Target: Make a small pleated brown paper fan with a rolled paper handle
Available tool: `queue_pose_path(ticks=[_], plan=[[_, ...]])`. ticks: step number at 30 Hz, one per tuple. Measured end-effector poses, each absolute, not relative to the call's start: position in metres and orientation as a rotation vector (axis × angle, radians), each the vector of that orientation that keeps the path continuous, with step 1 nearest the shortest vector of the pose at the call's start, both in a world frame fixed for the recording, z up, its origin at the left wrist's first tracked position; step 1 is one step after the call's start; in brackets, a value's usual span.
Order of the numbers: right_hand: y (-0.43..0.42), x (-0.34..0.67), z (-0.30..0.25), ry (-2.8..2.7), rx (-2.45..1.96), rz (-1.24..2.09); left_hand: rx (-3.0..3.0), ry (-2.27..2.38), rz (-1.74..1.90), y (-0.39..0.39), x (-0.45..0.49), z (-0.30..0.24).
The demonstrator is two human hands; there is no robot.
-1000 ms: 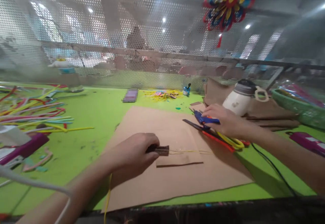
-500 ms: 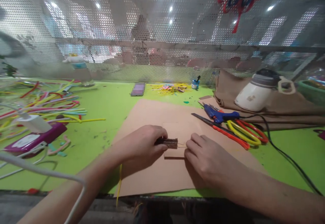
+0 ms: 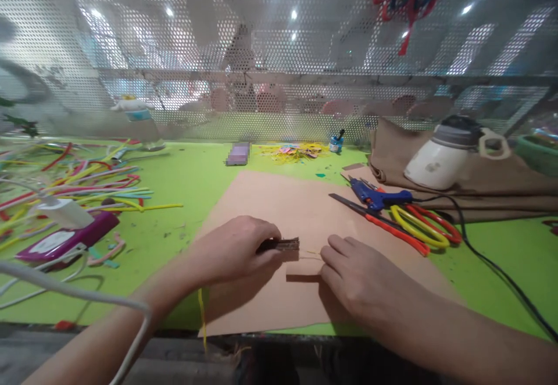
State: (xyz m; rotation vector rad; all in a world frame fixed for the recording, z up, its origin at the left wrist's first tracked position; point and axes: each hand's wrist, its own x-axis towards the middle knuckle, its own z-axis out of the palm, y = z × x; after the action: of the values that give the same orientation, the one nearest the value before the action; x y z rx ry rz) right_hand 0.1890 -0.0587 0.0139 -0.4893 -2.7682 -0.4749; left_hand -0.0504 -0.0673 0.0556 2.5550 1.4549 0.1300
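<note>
My left hand (image 3: 244, 251) is closed around one end of a small stack of brown cardboard strips (image 3: 289, 244), whose layered edges stick out past the fingertips. To its right, my right hand (image 3: 353, 274) has its fingers drawn together, and a thin yellowish strand (image 3: 313, 252) shows at their tips. Under those fingertips lies a small flat cardboard piece (image 3: 303, 270), partly covered by the hand. Both hands are over a large light-brown paper sheet (image 3: 257, 199). A gap separates the stack from the strand.
Right of the sheet lie a blue glue gun (image 3: 377, 196) with a black cord and red-and-yellow-handled scissors (image 3: 418, 228). A white jug (image 3: 440, 155) rests on folded brown cloth (image 3: 387, 146). On the left are colored pipe cleaners (image 3: 117, 190), a purple power strip (image 3: 93, 231) and a white cable (image 3: 87, 289).
My left hand has shifted slightly left with the stack, away from the strand and the small cardboard piece. My right hand has hardly moved.
</note>
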Motion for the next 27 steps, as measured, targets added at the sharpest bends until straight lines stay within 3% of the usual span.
queue_pose_path(ticks=[17,27], plan=[[-0.065,0.202,0.015,-2.839,-0.575,-0.23,2.666,1.383,0.343,-0.085,-0.047,0.03],[-0.065,0.201,0.012,-2.733,-0.704,0.148,2.62,1.383,0.335,-0.089,-0.043,0.036]])
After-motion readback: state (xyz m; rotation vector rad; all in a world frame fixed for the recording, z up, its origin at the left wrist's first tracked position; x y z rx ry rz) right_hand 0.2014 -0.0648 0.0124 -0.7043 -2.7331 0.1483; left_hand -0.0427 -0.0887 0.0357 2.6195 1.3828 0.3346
